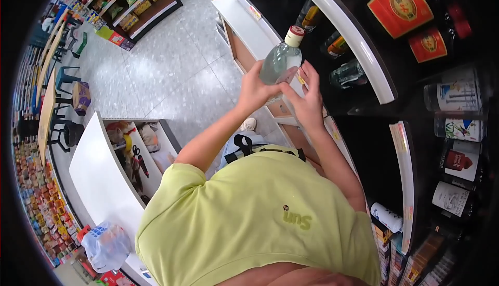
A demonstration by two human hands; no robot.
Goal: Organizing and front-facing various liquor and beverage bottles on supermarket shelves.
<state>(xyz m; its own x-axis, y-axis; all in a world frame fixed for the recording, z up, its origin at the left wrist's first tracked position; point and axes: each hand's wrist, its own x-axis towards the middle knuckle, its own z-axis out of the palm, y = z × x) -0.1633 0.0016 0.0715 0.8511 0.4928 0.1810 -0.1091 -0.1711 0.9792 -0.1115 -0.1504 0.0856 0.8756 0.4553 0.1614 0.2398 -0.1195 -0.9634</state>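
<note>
A clear glass bottle (277, 64) with a cream-and-red cap is tilted in front of me, its neck pointing away towards the shelves. My left hand (256, 86) grips its lower left side. On the other side, my right hand (308, 95) is around the lower part, with the thumb near the base and the fingers by the pale label. The two thumbs come close together below the bottle. Parts of the base and the label are hidden by my hands.
Dark shelves with white front edges (351, 21) hold several bottles close on my right. A white counter (105, 161) with open compartments, scissors (137, 159) among them, stands left. On it sits a plastic bag (107, 247). Beyond the tiled floor (179, 60) is a snack rack (134, 3).
</note>
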